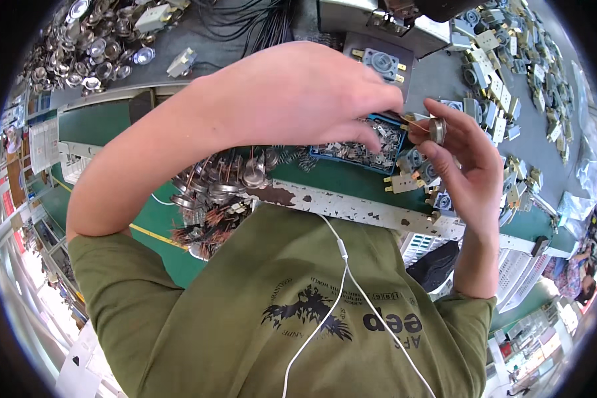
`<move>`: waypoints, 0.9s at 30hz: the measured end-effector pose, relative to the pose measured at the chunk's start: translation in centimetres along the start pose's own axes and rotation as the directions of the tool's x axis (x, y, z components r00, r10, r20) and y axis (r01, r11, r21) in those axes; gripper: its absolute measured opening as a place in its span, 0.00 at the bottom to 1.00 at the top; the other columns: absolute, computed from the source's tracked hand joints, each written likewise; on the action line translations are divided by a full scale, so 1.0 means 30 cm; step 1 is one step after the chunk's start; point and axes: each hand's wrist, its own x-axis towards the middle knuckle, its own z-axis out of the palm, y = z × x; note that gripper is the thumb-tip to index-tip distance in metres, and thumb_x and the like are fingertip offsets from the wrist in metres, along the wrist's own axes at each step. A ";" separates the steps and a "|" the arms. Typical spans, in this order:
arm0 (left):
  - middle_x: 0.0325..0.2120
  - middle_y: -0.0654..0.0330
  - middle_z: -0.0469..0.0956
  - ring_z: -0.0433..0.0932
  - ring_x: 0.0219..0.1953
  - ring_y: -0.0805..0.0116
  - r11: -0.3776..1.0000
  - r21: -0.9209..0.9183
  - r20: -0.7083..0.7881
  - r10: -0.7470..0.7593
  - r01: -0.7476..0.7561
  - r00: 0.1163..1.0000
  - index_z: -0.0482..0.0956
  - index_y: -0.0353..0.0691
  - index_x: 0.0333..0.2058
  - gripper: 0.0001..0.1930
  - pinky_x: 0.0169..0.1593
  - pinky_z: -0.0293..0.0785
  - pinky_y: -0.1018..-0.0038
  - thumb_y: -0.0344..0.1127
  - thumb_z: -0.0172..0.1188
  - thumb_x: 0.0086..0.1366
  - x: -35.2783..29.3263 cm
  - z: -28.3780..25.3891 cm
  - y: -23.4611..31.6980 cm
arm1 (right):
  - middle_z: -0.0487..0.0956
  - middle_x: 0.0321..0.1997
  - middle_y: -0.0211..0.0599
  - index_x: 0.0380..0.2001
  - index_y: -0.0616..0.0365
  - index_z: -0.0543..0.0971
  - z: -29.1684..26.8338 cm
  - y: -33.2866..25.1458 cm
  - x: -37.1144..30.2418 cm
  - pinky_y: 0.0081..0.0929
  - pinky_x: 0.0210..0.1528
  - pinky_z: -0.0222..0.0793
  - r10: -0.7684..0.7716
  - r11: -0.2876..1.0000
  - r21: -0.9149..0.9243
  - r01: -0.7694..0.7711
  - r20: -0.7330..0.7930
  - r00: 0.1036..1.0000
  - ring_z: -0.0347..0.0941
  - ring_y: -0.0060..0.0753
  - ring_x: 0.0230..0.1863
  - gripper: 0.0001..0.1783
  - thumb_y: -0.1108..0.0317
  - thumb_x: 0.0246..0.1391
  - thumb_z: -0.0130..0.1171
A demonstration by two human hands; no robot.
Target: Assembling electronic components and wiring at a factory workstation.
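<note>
My right hand (471,159) pinches a small round metal disc (437,131) between thumb and fingers. A thin copper-coloured wire (414,124) runs leftward from the disc toward my left hand (338,99). That hand reaches across from the left, its thumb and forefinger apart; its other fingers are partly hidden. Just below it lies a blue tray (351,163) filled with small metal pieces (385,146). Beyond the left hand, a grey switch-like part with brass terminals (381,63) sits on a flat plate under a machine. Several similar grey parts (414,169) lie beside my right hand.
Many grey-and-cream parts (494,79) cover the right of the bench. Shiny metal discs (99,50) are heaped at the far left, near black cables (252,23). More discs with copper stems (225,176) hang at the worn white bench edge (365,211). A metal machine (351,13) stands ahead.
</note>
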 end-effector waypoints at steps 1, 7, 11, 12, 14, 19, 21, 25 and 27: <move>0.37 0.59 0.81 0.82 0.41 0.57 1.000 -0.006 -0.005 -0.008 0.008 1.000 0.79 0.42 0.43 0.14 0.42 0.78 0.62 0.41 0.67 0.62 -0.006 -0.007 -0.005 | 0.84 0.51 0.45 0.61 0.68 0.73 0.000 0.008 0.011 0.31 0.58 0.76 0.003 1.000 -0.003 -0.003 0.011 1.000 0.82 0.32 0.53 0.23 0.78 0.64 0.60; 0.35 0.49 0.82 0.82 0.39 0.45 0.988 -0.149 0.222 -0.009 0.043 0.975 0.79 0.37 0.43 0.09 0.43 0.77 0.56 0.36 0.56 0.72 0.014 -0.147 -0.034 | 0.85 0.51 0.40 0.60 0.62 0.74 -0.018 0.077 0.082 0.26 0.54 0.77 -0.023 0.935 0.352 -0.035 0.159 0.987 0.81 0.25 0.52 0.19 0.73 0.69 0.57; 0.27 0.55 0.81 0.83 0.33 0.54 0.982 -0.131 0.033 -0.131 0.135 0.991 0.80 0.37 0.42 0.10 0.38 0.78 0.62 0.37 0.59 0.69 -0.033 -0.098 -0.036 | 0.83 0.55 0.48 0.66 0.67 0.70 0.044 0.043 0.111 0.29 0.58 0.75 -0.158 0.987 -0.032 0.155 -0.143 0.977 0.80 0.35 0.56 0.23 0.71 0.71 0.53; 0.25 0.52 0.81 0.83 0.30 0.53 0.971 -0.200 0.004 -0.133 0.131 0.991 0.81 0.36 0.43 0.10 0.37 0.77 0.62 0.35 0.57 0.71 -0.038 -0.088 -0.035 | 0.82 0.57 0.46 0.66 0.66 0.71 0.049 0.036 0.110 0.30 0.59 0.74 -0.239 0.959 -0.206 0.197 -0.205 0.949 0.79 0.34 0.58 0.22 0.71 0.73 0.51; 0.28 0.52 0.83 0.84 0.32 0.53 0.935 -0.328 -0.051 -0.160 0.135 0.986 0.81 0.38 0.47 0.11 0.37 0.78 0.62 0.34 0.57 0.69 -0.035 -0.015 -0.039 | 0.80 0.59 0.50 0.61 0.68 0.74 0.099 0.021 0.118 0.32 0.62 0.72 -0.319 0.947 -0.093 0.307 -0.361 0.876 0.78 0.35 0.58 0.19 0.70 0.74 0.50; 0.33 0.54 0.84 0.84 0.35 0.55 0.994 -0.106 -0.267 -0.008 -0.021 0.964 0.79 0.40 0.50 0.15 0.38 0.80 0.62 0.31 0.59 0.64 0.007 0.044 -0.083 | 0.81 0.55 0.53 0.60 0.68 0.73 0.166 0.024 0.139 0.39 0.66 0.67 -0.203 0.598 0.670 0.441 -0.406 0.891 0.77 0.44 0.57 0.19 0.67 0.75 0.44; 0.33 0.58 0.82 0.83 0.37 0.57 0.977 0.211 -0.197 0.052 -0.009 0.979 0.78 0.42 0.48 0.15 0.39 0.80 0.62 0.31 0.59 0.60 -0.020 0.011 -0.100 | 0.82 0.51 0.49 0.61 0.67 0.72 0.119 0.024 0.138 0.35 0.61 0.69 -0.108 0.834 0.481 0.271 -0.339 0.934 0.78 0.39 0.52 0.19 0.68 0.75 0.44; 0.26 0.60 0.76 0.81 0.33 0.58 0.927 0.374 -0.155 0.050 0.012 0.987 0.78 0.43 0.41 0.09 0.37 0.77 0.63 0.33 0.58 0.61 -0.038 -0.039 -0.041 | 0.81 0.45 0.37 0.59 0.67 0.76 0.045 -0.049 0.178 0.25 0.52 0.72 0.048 0.994 0.096 -0.051 0.028 0.998 0.77 0.24 0.45 0.19 0.68 0.73 0.48; 0.26 0.60 0.75 0.80 0.34 0.59 0.925 0.380 -0.189 0.101 -0.021 0.977 0.77 0.44 0.39 0.08 0.36 0.76 0.63 0.32 0.58 0.61 -0.049 -0.043 -0.054 | 0.81 0.41 0.31 0.59 0.66 0.77 0.026 -0.034 0.190 0.22 0.47 0.73 0.095 0.995 0.014 -0.098 0.139 0.986 0.77 0.19 0.40 0.18 0.68 0.72 0.50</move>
